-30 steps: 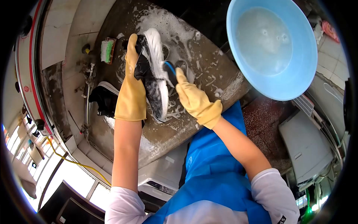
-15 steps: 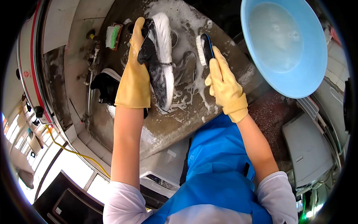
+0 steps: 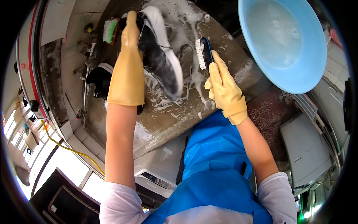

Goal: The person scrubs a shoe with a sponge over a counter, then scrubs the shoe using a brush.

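A black sneaker with a thick white sole is tilted on its side over the wet, soapy worktop. My left hand, in a long yellow rubber glove, grips it at the heel end; the fingertips are partly hidden behind the shoe. Suds coat the dark upper toward the toe. To the right, my right hand, gloved the same way, is closed round a scrubbing brush with a black and blue back. Its white bristles face left, toward the sneaker but apart from it.
A second black shoe lies left of my left forearm. A green and white brush rests at the worktop's far left, near wall pipes. A large blue basin of cloudy water stands at the right. Foam spreads over the worktop.
The sneaker has turned, its toe swinging right and showing more of the upper. My left hand has shifted slightly left and up with it. The brush stays in my right hand, slightly lower.
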The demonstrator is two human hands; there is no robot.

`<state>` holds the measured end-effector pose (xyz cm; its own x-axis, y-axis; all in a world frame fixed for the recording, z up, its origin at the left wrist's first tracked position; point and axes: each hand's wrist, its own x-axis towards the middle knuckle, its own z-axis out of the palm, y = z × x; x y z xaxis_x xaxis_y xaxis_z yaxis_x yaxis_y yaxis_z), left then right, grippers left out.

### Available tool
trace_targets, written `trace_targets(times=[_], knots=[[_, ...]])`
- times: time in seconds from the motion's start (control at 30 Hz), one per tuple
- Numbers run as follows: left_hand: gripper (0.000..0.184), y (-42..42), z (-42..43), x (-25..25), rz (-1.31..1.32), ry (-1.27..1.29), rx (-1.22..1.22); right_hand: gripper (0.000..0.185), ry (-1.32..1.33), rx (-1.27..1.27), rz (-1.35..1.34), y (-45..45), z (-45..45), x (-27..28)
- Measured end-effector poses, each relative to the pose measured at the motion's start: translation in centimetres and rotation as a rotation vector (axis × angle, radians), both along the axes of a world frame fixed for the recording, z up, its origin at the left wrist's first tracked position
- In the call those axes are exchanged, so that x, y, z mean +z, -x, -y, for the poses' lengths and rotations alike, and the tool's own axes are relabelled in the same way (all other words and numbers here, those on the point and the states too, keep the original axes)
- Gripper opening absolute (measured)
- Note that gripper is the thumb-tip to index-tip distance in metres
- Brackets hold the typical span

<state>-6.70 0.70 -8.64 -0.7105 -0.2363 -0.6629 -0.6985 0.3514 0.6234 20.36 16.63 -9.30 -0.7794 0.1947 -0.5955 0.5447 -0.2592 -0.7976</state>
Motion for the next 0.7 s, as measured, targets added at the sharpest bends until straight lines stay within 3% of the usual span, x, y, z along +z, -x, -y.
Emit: trace_targets(times=[0.03, 0.07, 0.13, 0.2, 0.23, 0.3, 0.4, 0.47, 0.5, 0.53, 0.6, 0.67, 0.7], knots=[[0.073, -0.4, 0.8, -1.1, -0.125, 0.069, 0.095, 0.046, -0.052, 0.017, -0.063, -0.1, -0.1, -0.2], [0.07, 0.8, 3.6, -3.8, -0.102, -0.167, 0.226, 0.046, -0.105, 0.032, -0.126, -0.3, -0.1, -0.4], [0.062, -0.6, 3.8, -1.8, -0.153, -0.077, 0.285, 0.044, -0.153, 0.085, -0.145, -0.4, -0.1, -0.6], [0.059, -1.4, 5.5, -0.1, 0.009, -0.234, 0.296, 0.044, -0.301, 0.171, -0.19, -0.9, 0.0, -1.4], [0.05, -1.5, 6.1, -0.2, -0.064, -0.279, 0.283, 0.047, -0.139, 0.016, -0.117, -0.3, 0.4, -0.7], [0.049, -1.7, 7.7, 0.6, 0.009, -0.304, 0.173, 0.049, 0.065, -0.129, 0.006, 0.4, 0.1, 0.6], [0.054, -3.8, 5.8, 3.1, 0.015, -0.31, -0.002, 0.048, -0.092, -0.034, -0.192, -0.6, -0.2, -0.5], [0.075, -4.3, 5.2, 4.0, 0.039, 0.171, -0.39, 0.046, 0.235, -0.061, 0.158, -0.1, -1.5, 1.1], [0.09, -4.4, 4.9, 4.1, 0.045, 0.442, -0.584, 0.048, 0.023, 0.047, -0.035, -1.2, -1.2, 0.8], [0.101, -5.2, 2.8, 5.2, 0.049, 0.574, -0.695, 0.051, -0.028, 0.134, -0.103, -2.0, -1.0, 1.1], [0.105, -6.1, 2.8, 3.0, 0.077, 0.521, -0.625, 0.058, -0.133, 0.288, -0.249, -3.7, -0.8, 1.7], [0.097, -5.9, 1.5, 3.0, 0.092, 0.641, -0.617, 0.054, -0.643, 0.45, -0.485, -6.3, 0.6, 0.2], [0.091, -5.2, 1.5, 2.4, 0.168, 0.637, -0.671, 0.048, -0.468, 0.364, -0.503, -6.3, 1.1, 0.3]])
